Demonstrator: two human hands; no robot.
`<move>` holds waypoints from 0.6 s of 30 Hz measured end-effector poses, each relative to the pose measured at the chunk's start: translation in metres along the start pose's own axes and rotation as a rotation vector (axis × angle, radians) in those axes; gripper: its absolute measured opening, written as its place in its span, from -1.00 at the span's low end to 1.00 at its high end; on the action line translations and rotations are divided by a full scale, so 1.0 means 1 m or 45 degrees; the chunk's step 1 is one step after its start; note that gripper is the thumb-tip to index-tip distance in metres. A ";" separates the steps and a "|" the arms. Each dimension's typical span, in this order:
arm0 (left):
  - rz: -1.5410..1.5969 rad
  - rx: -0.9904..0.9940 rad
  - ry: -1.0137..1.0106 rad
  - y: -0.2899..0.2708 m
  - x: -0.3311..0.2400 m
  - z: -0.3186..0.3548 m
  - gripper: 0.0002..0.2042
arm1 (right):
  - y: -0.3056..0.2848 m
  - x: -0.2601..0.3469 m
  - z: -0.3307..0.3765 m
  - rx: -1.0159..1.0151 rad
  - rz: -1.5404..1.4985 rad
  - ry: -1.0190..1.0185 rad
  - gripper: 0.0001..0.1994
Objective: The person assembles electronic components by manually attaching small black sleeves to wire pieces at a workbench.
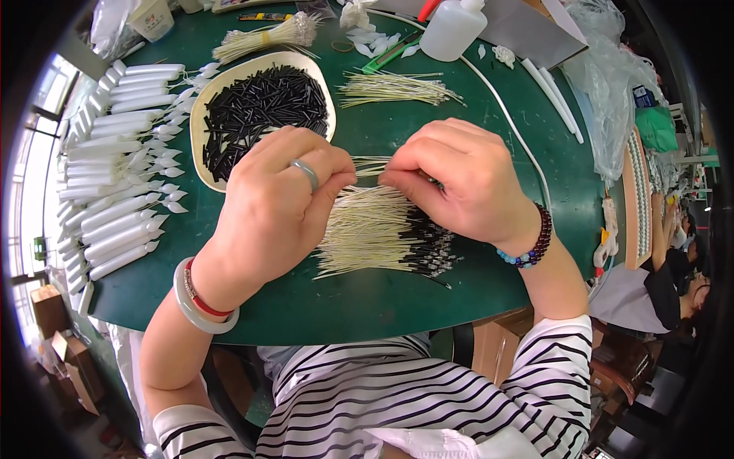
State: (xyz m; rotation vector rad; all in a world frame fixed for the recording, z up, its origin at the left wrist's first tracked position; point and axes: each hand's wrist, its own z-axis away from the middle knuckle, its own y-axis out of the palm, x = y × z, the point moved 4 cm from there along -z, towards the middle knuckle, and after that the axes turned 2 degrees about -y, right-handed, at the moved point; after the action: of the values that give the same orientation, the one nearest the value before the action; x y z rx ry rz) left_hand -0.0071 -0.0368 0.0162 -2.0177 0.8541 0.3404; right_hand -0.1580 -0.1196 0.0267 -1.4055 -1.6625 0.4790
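My left hand [279, 203] is pinched closed beside the tray of short black tubes, its fingertips on thin pale wires [371, 165]. Facing it, my right hand [462, 180] pinches the other end of these wires; its fingers partly hide what they grip. Just below both hands lies a neat pile of pale wires [363, 233], many with black sleeves [430, 245] and small clear tips at the right end. The cream tray [196, 153] holds a heap of black tubes [264, 103]. Beyond my hands lies a loose bunch of pale wires [397, 89] without black sleeves.
Stacked white candle-shaped pieces [126, 222] with flame tips line the left side. At the back are a tied wire bundle [267, 37], a green utility knife [391, 53] and a white bottle [453, 30]. A white cable [508, 115] curves along the right. Other people work farther right.
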 end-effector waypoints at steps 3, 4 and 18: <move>-0.029 0.001 -0.001 0.002 -0.002 0.001 -0.92 | -0.002 -0.005 0.002 0.105 -0.054 0.106 -0.88; -0.036 0.010 -0.015 0.002 0.000 0.002 -0.92 | -0.002 -0.010 0.004 0.171 -0.161 0.205 -0.87; -0.172 -0.097 0.088 -0.002 -0.009 0.003 -0.83 | -0.010 -0.045 0.010 0.310 -0.935 0.746 -0.86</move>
State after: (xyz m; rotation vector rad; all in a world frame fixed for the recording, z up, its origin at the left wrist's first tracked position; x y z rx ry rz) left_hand -0.0120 -0.0296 0.0202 -2.1559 0.7523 0.2310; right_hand -0.1729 -0.1617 0.0119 -0.5920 -1.4306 -0.1465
